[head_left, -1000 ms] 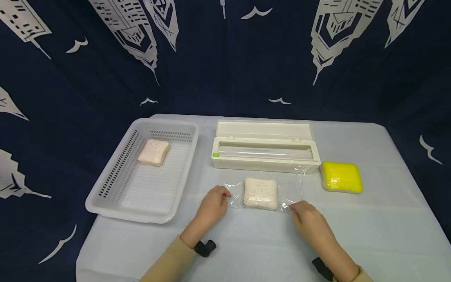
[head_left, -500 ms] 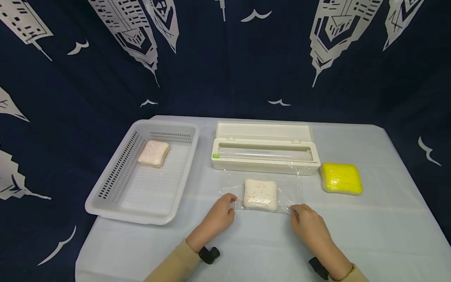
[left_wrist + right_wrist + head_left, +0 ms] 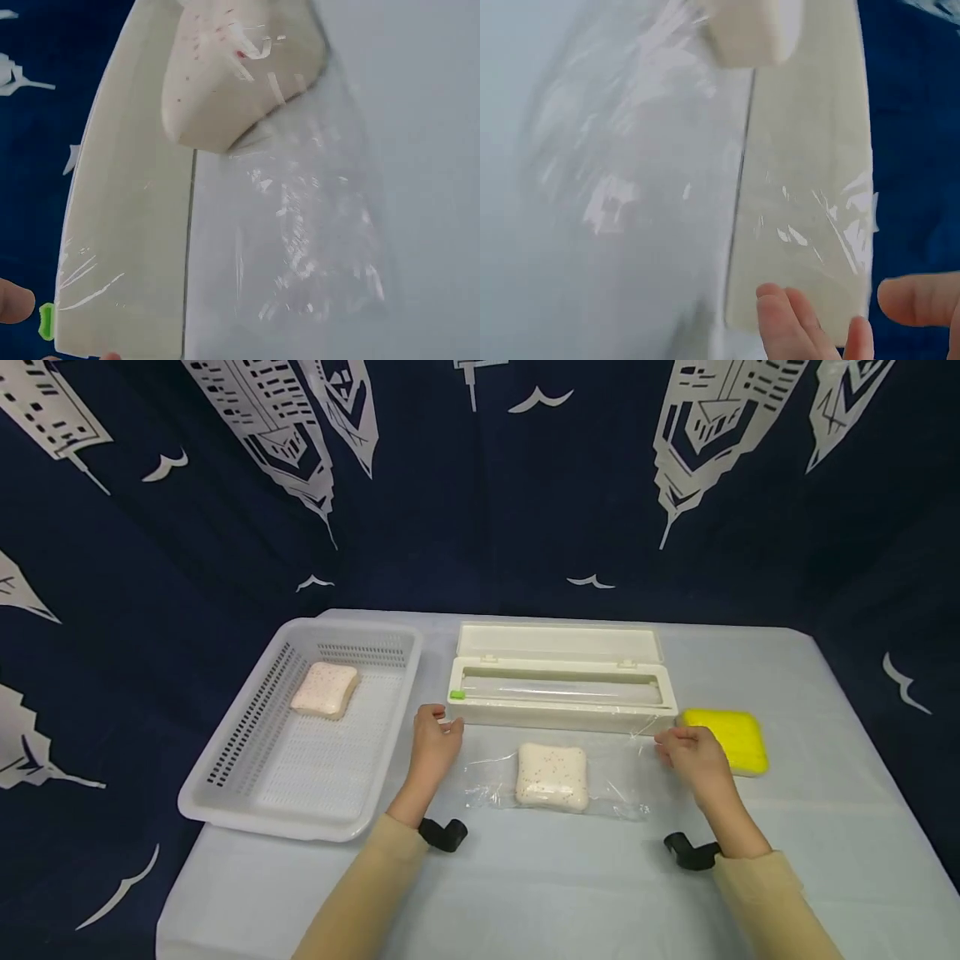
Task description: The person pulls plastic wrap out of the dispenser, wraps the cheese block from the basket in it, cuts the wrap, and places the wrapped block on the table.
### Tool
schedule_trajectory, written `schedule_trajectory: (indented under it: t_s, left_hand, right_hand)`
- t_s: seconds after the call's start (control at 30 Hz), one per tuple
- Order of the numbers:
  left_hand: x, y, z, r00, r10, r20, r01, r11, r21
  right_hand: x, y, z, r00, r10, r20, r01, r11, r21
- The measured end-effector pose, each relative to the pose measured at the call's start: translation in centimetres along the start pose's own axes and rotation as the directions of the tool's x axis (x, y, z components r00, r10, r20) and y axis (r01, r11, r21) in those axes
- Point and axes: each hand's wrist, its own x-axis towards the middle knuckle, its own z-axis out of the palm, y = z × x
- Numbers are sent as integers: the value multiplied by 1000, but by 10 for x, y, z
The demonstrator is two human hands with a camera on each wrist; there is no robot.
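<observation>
A cream, red-speckled pillow-shaped block (image 3: pixel 552 777) lies under clear cling film (image 3: pixel 615 789) in front of the film dispenser (image 3: pixel 562 717). The film runs from the dispenser's front over the block and onto the table. My left hand (image 3: pixel 433 747) is by the dispenser's left end, near its green slider (image 3: pixel 457 695); thumb and fingers stand apart with nothing seen between them. Near the dispenser's right end, my right hand (image 3: pixel 699 764) has its fingers extended and thumb apart, partly in front of a yellow block (image 3: pixel 738 739). In the right wrist view, fingers (image 3: pixel 780 322) appear at the dispenser's edge.
A white perforated basket (image 3: pixel 360 814) stands on the left, holding another speckled block (image 3: pixel 326 690). The dispenser's lid (image 3: pixel 558 643) is raised at the back, with a film roll inside. White cloth covers the table (image 3: pixel 570 893); a dark patterned curtain (image 3: pixel 480 527) hangs behind.
Both hands have let go of the film's near corners and moved away toward the dispenser's two ends. The film's near edge now lies loose on the table around the block.
</observation>
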Motion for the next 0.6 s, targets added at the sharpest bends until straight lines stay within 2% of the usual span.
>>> schedule_trajectory:
  t_s: [0.1, 0.17, 0.27, 0.4, 0.47, 0.6]
  left_hand:
    - [9, 1, 4, 999, -40, -14, 40, 999, -10]
    - [11, 0, 8, 998, -44, -33, 44, 999, -3]
    - [13, -1, 12, 997, -44, -68, 43, 999, -9]
    - [15, -4, 15, 994, -66, -90, 61, 997, -57]
    - [15, -5, 16, 993, -86, -79, 78, 991, -105]
    - [18, -7, 17, 992, -122, -33, 114, 976, -184]
  right_hand:
    - [13, 0, 4, 993, 64, 100, -78, 986, 145]
    - [18, 0, 8, 989, 72, 127, -96, 976, 194]
    - [21, -2, 12, 990, 79, 119, -111, 950, 293]
    - [20, -4, 13, 990, 120, 75, -140, 899, 416]
    - [20, -3, 11, 991, 126, 53, -137, 904, 405]
    - [19, 0, 7, 994, 94, 52, -106, 941, 323]
